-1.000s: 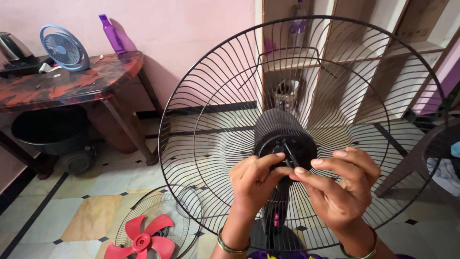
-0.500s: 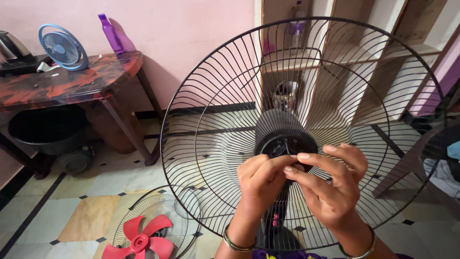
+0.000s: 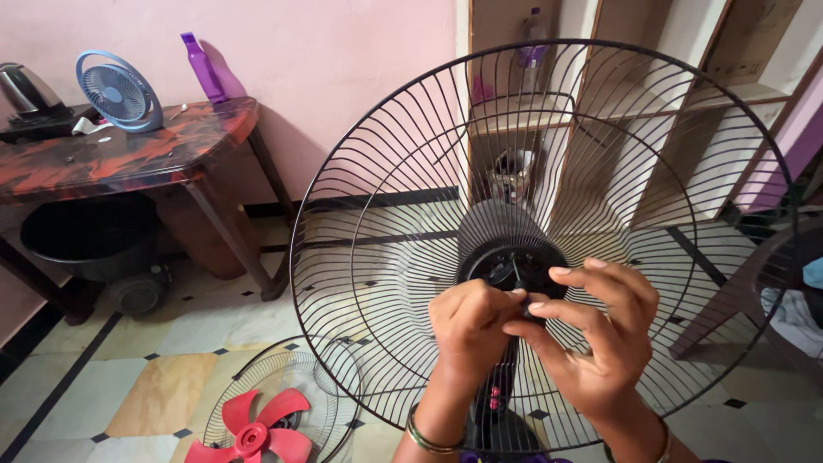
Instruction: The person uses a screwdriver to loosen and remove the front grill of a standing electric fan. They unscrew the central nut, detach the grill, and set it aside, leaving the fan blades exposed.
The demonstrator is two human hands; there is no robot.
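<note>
A large black wire fan guard (image 3: 411,154) stands upright in front of me on its black motor hub (image 3: 513,261). My left hand (image 3: 470,330) and my right hand (image 3: 596,339) meet at the lower edge of the hub. The fingertips of both hands pinch around a thin dark shaft or tool (image 3: 519,279) at the hub's centre; what exactly each finger grips is hidden. A red fan blade (image 3: 255,429) lies on the floor at lower left, inside a second wire guard (image 3: 321,377).
A red and black table (image 3: 120,150) stands at left with a small blue fan (image 3: 118,90), a purple bottle (image 3: 200,64) and a kettle (image 3: 24,90). A black bin (image 3: 90,236) sits under it. Wooden shelves (image 3: 686,94) rise behind the guard.
Both hands shifted slightly lower and closer together at the hub, fingers regripping the thin shaft. The view moved a little; the guard stays put.
</note>
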